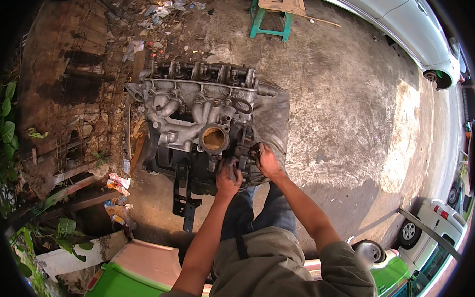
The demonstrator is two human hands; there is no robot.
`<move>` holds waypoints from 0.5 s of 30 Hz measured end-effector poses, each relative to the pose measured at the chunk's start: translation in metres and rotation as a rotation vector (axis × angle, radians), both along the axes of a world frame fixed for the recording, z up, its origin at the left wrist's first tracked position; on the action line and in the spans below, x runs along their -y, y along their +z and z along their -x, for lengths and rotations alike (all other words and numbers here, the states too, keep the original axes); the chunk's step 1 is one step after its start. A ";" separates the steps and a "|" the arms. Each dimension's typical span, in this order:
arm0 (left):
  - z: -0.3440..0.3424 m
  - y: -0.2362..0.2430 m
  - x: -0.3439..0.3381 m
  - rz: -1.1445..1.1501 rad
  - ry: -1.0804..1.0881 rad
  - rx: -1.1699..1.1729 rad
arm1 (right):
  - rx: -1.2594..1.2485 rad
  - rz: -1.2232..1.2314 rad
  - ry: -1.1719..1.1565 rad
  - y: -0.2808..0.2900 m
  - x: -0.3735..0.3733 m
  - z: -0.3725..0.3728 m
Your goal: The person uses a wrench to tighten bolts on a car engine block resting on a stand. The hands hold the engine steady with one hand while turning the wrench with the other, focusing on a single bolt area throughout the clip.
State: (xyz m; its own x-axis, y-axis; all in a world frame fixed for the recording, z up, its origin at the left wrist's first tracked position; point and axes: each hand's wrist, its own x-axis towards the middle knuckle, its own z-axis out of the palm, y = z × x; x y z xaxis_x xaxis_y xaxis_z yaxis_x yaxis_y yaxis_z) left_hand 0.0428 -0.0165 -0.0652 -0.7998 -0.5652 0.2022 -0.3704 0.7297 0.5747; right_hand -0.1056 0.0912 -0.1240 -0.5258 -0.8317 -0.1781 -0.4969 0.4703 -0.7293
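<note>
A grimy car engine [166, 159] stands in front of me, with a silver intake manifold [170, 117] on its near side. The manifold's round opening has a brown inside [214, 139]. Along the far edge the cylinder head [198, 85] shows its exposed valve gear. My left hand [229, 175], blackened with grease, has its fingers curled against dark parts just below that opening. To its right, my right hand [267, 159] is closed at the engine's end, thumb and fingers pinched around something dark. Fingers and shadow hide what either hand grips.
A black bracket [182, 191] juts from the engine toward me. Beyond it stands a green stool [270, 25] with a board on top. Rubble and litter lie along the left. Parked vehicles include a silver car [394, 18] and a white one [439, 223].
</note>
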 end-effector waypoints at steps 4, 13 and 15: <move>-0.002 -0.003 -0.002 -0.058 0.029 -0.016 | 0.030 -0.004 -0.022 -0.001 0.006 0.009; -0.006 -0.006 -0.004 -0.063 0.032 0.034 | 0.047 0.141 -0.104 0.003 0.015 0.012; -0.003 -0.005 -0.003 -0.049 0.036 0.012 | 0.067 0.167 -0.172 0.013 0.016 0.010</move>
State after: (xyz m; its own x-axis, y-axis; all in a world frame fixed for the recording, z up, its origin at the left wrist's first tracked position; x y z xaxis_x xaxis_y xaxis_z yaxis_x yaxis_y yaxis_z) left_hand 0.0461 -0.0133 -0.0702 -0.7808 -0.6029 0.1639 -0.4034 0.6869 0.6046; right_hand -0.1158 0.0757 -0.1105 -0.6536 -0.7521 -0.0845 -0.3681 0.4135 -0.8328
